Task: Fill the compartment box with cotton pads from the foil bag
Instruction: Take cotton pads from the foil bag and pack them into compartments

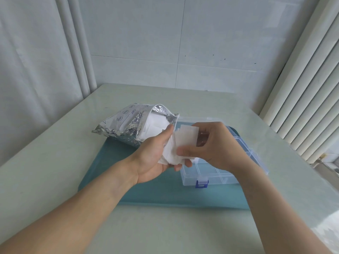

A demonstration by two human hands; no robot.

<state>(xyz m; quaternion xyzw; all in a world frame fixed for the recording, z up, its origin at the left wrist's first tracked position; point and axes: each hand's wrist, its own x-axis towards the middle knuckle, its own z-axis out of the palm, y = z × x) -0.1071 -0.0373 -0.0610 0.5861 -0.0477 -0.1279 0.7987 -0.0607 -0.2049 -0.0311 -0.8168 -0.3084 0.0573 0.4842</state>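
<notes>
Sorting a loose stack of pads over the open box

Nearest you, your left hand (156, 153) cups a fanned stack of cotton pads (174, 153) from beneath, while your right hand (211, 145) pinches the top pad (187, 136) between thumb and fingers. The stack sits partly over the front compartments of the box (211, 175), which rests on the blue mat (165, 195). Pull too fast and neighbouring pads may cling, slide off your palm and scatter onto the mat. Farther back, the foil bag (128, 125) lies open, more pads showing at its mouth.
</notes>
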